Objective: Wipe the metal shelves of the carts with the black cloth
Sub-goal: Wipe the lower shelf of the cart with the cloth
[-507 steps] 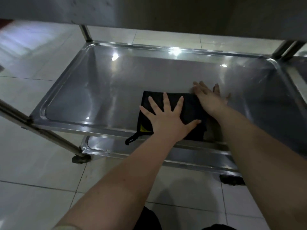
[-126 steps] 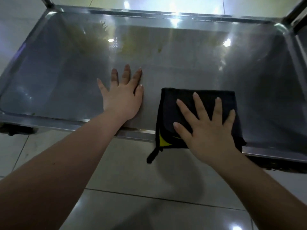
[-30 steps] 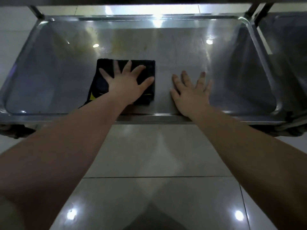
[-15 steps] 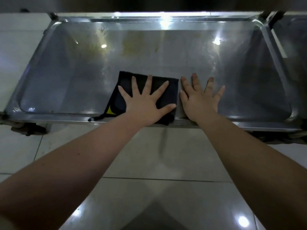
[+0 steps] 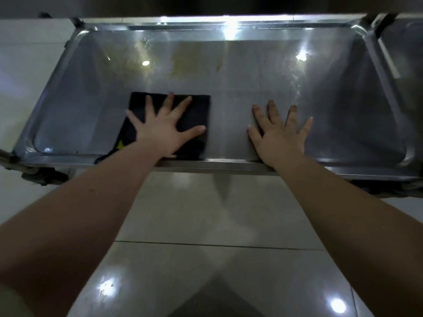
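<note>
Black folded cloth (image 5: 198, 110): flat under the left grip (image 5: 163, 131), on the shiny steel cart shelf (image 5: 229, 83).
Left grip: fingers spread straight, pressing the cloth, clasping nothing.
Right grip (image 5: 279, 136): flat and splayed on bare metal, bracing.
Change: cloth has slid leftward, away from the right grip.
Meaning: side-to-side stroke under way; yellowish smear (image 5: 194, 62) beyond the left grip looks unwiped.
</note>
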